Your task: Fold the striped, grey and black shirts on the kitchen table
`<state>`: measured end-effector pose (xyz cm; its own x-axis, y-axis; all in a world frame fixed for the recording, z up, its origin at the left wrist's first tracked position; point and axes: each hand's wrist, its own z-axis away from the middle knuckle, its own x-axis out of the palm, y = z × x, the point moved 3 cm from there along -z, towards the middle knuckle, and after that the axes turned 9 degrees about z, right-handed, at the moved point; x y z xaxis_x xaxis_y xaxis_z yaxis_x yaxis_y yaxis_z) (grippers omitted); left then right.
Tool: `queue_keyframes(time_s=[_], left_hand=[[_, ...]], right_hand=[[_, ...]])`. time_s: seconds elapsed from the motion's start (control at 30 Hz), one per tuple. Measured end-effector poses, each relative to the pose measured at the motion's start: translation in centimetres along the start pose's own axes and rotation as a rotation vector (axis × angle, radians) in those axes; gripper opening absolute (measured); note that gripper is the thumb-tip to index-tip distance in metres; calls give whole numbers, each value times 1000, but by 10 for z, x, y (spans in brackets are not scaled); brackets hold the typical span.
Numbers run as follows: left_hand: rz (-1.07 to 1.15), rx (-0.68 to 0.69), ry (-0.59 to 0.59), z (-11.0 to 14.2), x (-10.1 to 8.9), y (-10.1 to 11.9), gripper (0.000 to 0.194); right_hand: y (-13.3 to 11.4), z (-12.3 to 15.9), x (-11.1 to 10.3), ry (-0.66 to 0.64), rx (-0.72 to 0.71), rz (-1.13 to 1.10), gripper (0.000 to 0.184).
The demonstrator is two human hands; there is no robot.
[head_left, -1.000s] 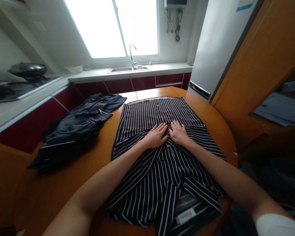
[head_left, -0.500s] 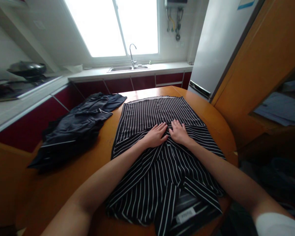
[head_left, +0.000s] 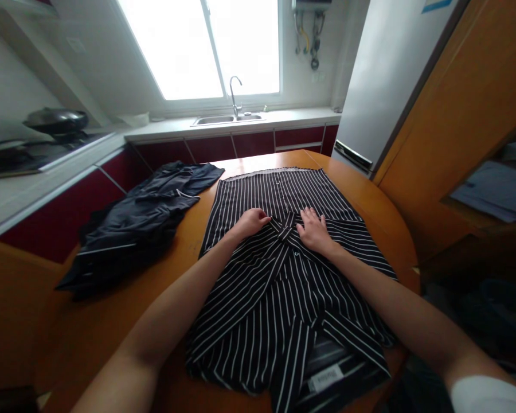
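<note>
Shirt (head_left: 249,198), blk/wht stripe, lies front-up on bench (head_left: 382,223), sleeves (head_left: 245,269) crossed; L hand (head_left: 253,222) fingers apparently pinch sleeve end (head_left: 278,227), R hand (head_left: 315,230) fingers flat, ungripping; step: prob. sleeve adj., next move needing light L pull, R steadying.

Left fingers (head_left: 264,218) curled, apparently pinching
</note>
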<state>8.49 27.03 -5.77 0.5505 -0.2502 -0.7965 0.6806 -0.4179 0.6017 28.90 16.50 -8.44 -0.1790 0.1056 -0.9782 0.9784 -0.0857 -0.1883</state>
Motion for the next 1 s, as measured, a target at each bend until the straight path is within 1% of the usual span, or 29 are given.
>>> queue_keyframes(time_s=[0.03, 0.1, 0.23, 0.33, 0.43, 0.53, 0.63, 0.7, 0.77, 0.9, 1.0], left_hand=[[31, -7, -30, -2, 1, -3, 18], [79, 10, -32, -3, 2, -4, 15], [124, 112, 41, -5, 4, 4, 15], [100, 176, 122, -3, 6, 7, 13], [47, 194, 138, 2, 14, 7, 10], [-3, 184, 147, 11, 21, 10, 11], [-32, 193, 177, 19, 24, 16, 14], [-43, 202, 177, 21, 26, 18, 16], [-51, 209, 177, 21, 27, 17, 18], [-58, 214, 178, 20, 28, 14, 19], [-50, 218, 164, 21, 29, 16, 19]], right_hand=[[-1, 0, -1, 9, -8, -8, 60], [-3, 1, -2, 19, -24, -18, 58], [-5, 1, -3, 19, -44, -33, 56], [-6, 2, -4, 25, -52, -40, 56], [-9, 3, -6, 39, -79, -52, 55], [-14, 5, -6, 65, -155, -67, 56], [-22, 10, -4, 82, -315, -66, 57], [-27, 13, 0, 72, -427, -53, 57], [-29, 15, 4, 36, -493, -30, 59], [-28, 15, 11, -34, -517, 1, 61], [-27, 15, 9, -44, -513, 1, 61]])
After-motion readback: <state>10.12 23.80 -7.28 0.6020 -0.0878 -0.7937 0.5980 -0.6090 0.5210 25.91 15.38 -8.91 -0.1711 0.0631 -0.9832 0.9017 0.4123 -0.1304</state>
